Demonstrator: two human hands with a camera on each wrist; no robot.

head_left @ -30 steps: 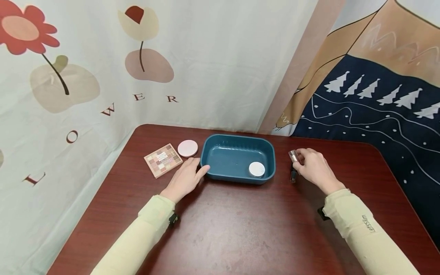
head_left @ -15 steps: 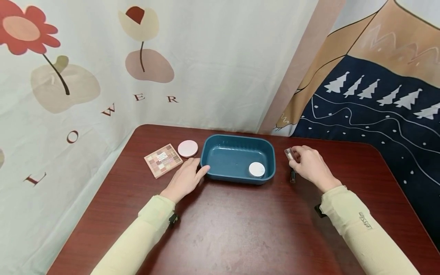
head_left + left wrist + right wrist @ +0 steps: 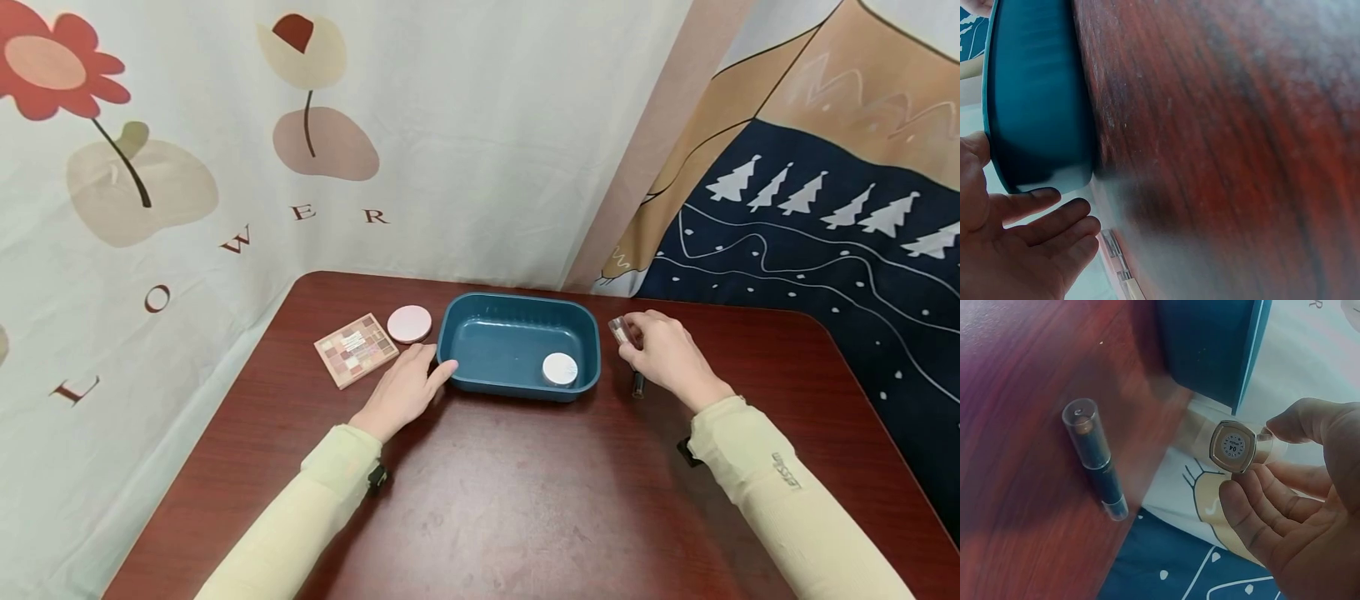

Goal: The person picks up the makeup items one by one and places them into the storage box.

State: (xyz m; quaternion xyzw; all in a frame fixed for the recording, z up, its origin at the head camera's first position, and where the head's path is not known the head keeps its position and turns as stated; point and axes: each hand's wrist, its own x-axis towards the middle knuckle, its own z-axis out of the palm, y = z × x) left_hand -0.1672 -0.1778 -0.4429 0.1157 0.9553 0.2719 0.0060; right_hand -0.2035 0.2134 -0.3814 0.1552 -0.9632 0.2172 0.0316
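My right hand pinches a lipstick between thumb and fingers, above the table right of the teal bin. In the right wrist view, its squarish gold base bears a round "04" label. A dark cosmetic stick with clear ends lies on the table beneath, partly hidden by the hand in the head view. My left hand rests against the bin's front left corner, thumb at the front rim and fingers extended along the left side. A round white-lidded container sits inside the bin, front right.
Left of the bin lie an eyeshadow palette and a round pink compact. Everything stands on a dark red wooden table. Behind its back edge hangs a printed curtain.
My right hand has moved left and slightly back with the lipstick, away from the dark stick and nearer the bin. The left hand and bin have stayed in place.
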